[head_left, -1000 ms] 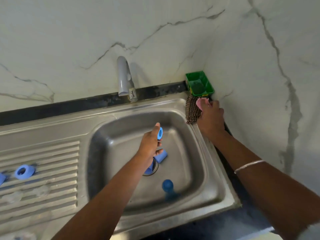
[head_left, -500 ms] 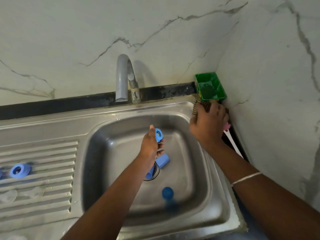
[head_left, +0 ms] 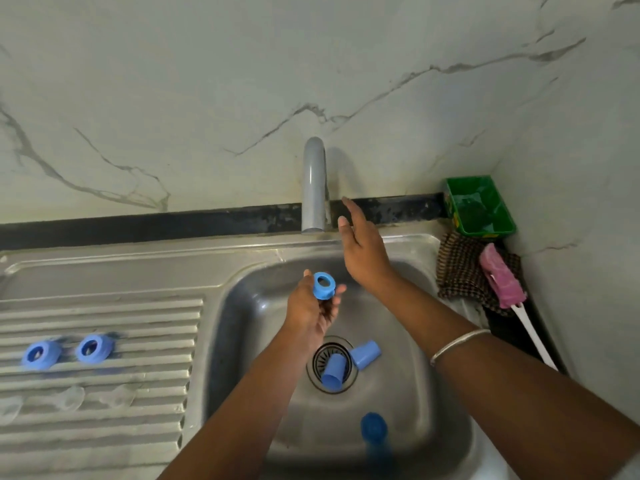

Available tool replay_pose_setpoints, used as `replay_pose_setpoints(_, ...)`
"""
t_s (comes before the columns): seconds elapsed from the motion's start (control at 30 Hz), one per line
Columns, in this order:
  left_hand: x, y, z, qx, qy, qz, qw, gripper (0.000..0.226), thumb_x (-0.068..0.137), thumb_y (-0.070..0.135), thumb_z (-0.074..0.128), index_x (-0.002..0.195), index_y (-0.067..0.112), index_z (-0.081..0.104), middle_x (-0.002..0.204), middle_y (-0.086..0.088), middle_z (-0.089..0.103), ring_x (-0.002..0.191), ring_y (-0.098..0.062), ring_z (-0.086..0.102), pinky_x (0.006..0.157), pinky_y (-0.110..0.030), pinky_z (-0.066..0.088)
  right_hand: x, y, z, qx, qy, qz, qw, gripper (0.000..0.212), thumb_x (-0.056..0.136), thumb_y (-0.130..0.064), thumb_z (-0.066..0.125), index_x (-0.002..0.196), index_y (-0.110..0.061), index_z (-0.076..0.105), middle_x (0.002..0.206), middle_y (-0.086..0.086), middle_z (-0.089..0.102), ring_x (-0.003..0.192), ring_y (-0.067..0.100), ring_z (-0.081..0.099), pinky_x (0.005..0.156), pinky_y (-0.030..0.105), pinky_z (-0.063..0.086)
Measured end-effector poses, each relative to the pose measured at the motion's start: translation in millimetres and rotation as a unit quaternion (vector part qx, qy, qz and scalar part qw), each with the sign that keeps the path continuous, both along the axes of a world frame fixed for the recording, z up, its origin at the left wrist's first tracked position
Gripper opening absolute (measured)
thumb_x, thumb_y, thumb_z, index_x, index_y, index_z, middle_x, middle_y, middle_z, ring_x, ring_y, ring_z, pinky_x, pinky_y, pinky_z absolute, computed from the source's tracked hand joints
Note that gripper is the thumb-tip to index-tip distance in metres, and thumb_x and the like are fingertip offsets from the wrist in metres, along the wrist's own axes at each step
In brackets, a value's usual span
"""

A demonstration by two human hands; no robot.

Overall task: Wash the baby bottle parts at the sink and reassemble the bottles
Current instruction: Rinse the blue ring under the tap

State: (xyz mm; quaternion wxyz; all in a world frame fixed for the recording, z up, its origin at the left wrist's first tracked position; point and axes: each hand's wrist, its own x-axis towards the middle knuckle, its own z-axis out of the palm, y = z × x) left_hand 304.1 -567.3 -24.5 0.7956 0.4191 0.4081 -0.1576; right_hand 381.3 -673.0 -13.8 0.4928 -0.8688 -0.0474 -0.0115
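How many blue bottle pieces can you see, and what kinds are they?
Blue plastic screw rings: 3, one held in the left hand at, two on the ribbed steel draining board at and
Blue plastic caps in the sink basin: 3
Total: 6

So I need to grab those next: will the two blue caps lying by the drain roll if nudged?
Probably. Both blue caps lie on their sides by the drain, so they would likely roll in a curve, being tapered. They look like light, stiff plastic, perhaps slippery if the basin is wet.
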Motion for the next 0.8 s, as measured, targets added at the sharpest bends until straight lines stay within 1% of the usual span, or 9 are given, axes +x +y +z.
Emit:
replay_pose_setpoints(0.03,2.8,3.3,1.9,-0.009,-0.001,0.004,1.000,0.043,0.104,0.043,0.043,0.114,0.004,0.057,0.082,-0.017,0.076,0.046,-0.012,0.061,0.044,-0.020,0.050,6.9,5.7,2.2,-0.001,-0.001,0.006,1.000,0.045,0.108,-0.034,0.034,0.149,-0.019,0.039,0.100,0.003,0.061,0.084,0.012,0.058,0.077,0.007,0.043)
replay_pose_setpoints(0.1,6.1,6.6,5.4,-0.030,-0.004,0.008,0.999,0.038,0.105,0.039,0.043,0.111,0.004,0.059,0.081,-0.020,0.075,0.045,-0.014,0.060,0.044,-0.020,0.050,16.9,13.6,4.5,0.020,0.013,0.026,0.999,0.040,0.108,-0.034,0.032,0.143,-0.020,0.046,0.105,0.007,0.065,0.089,0.020,0.062,0.086,0.028,0.053)
replay_pose_setpoints(0.17,9.4,9.8,9.0,-0.060,-0.006,0.009,0.998,0.037,0.104,0.037,0.045,0.110,0.004,0.061,0.081,-0.021,0.074,0.047,-0.015,0.061,0.046,-0.020,0.051,23.9,21.0,7.6,0.060,0.060,0.040,0.996,0.033,0.108,-0.033,0.034,0.134,-0.023,0.052,0.108,-0.002,0.061,0.098,0.018,0.059,0.095,0.039,0.051)
replay_pose_setpoints(0.23,12.1,12.5,12.1,-0.082,-0.009,0.008,0.997,0.039,0.104,0.038,0.046,0.112,0.004,0.063,0.082,-0.022,0.073,0.050,-0.015,0.063,0.047,-0.021,0.052,28.5,24.9,6.0,0.068,0.098,0.045,0.992,0.022,0.108,-0.031,0.039,0.120,-0.024,0.055,0.103,-0.008,0.058,0.100,0.014,0.056,0.100,0.040,0.049)
replay_pose_setpoints(0.3,14.0,14.1,14.2,-0.097,-0.011,0.007,0.995,0.041,0.104,0.038,0.046,0.113,0.003,0.065,0.081,-0.021,0.073,0.052,-0.015,0.063,0.048,-0.021,0.053,30.5,25.1,3.1,0.055,0.117,0.054,0.990,0.022,0.107,-0.028,0.042,0.113,-0.012,0.056,0.091,-0.010,0.055,0.092,0.012,0.056,0.095,0.041,0.053)
replay_pose_setpoints(0.37,15.2,14.6,15.6,-0.109,-0.010,0.002,0.994,0.042,0.104,0.039,0.045,0.109,0.004,0.068,0.080,-0.020,0.072,0.054,-0.015,0.063,0.049,-0.020,0.053,32.1,25.3,2.9,0.031,0.125,0.066,0.989,0.021,0.107,-0.026,0.043,0.108,-0.009,0.055,0.086,-0.010,0.053,0.085,0.009,0.055,0.086,0.032,0.053)
replay_pose_setpoints(0.5,16.5,12.4,19.7,-0.107,0.001,-0.003,0.994,0.039,0.104,0.038,0.046,0.107,0.004,0.064,0.076,-0.020,0.071,0.052,-0.015,0.061,0.047,-0.021,0.052,34.1,30.8,5.3,-0.014,0.117,0.064,0.991,0.030,0.108,-0.025,0.040,0.077,-0.029,0.043,0.075,-0.008,0.049,0.070,0.005,0.050,0.071,0.020,0.042)
replay_pose_setpoints(0.57,17.2,11.5,21.6,-0.094,-0.003,-0.003,0.996,0.037,0.104,0.039,0.046,0.110,0.005,0.060,0.073,-0.019,0.071,0.052,-0.015,0.060,0.047,-0.021,0.052,33.1,33.8,5.6,-0.003,0.104,0.057,0.993,0.035,0.108,-0.024,0.040,0.073,-0.034,0.038,0.072,-0.008,0.046,0.068,0.003,0.047,0.068,0.018,0.041)
replay_pose_setpoints(0.8,20.0,11.9,29.0,-0.077,-0.009,0.003,0.997,0.035,0.102,0.041,0.050,0.103,0.007,0.060,0.064,-0.012,0.070,0.059,-0.015,0.060,0.046,-0.020,0.051,31.0,37.1,6.4,0.002,0.098,0.055,0.994,0.034,0.106,-0.033,0.043,0.073,-0.038,0.036,0.086,0.012,0.051,0.078,0.019,0.050,0.082,0.034,0.049)
